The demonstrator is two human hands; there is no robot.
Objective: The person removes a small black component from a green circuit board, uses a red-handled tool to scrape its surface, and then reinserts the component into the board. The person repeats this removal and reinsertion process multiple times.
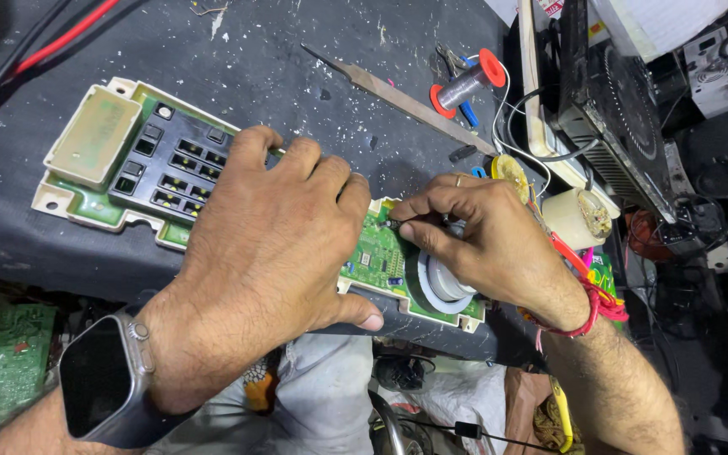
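Left hand [271, 244] pressed flat on glossy green circuit board [377, 257] overhanging gritty black table [297, 76]; right hand [486, 240] pinching thin metal probe [402, 222].

Your counter [297, 76] is a dark surface, speckled all over with pale flecks and scratches. On it, in front of you, lies a long green circuit board [94, 206] in a cream frame, running from upper left to lower right; it carries a cream rectangular block [93, 135] at its left end and a black grid of button wells [170, 164] beside that. Behind the board a flat metal file [398, 97] lies on a slant, tip toward upper left. Just beyond its right end lies a red-flanged spool of solder wire [469, 80]. Red and black cables [27, 50] cross your counter's upper left corner.
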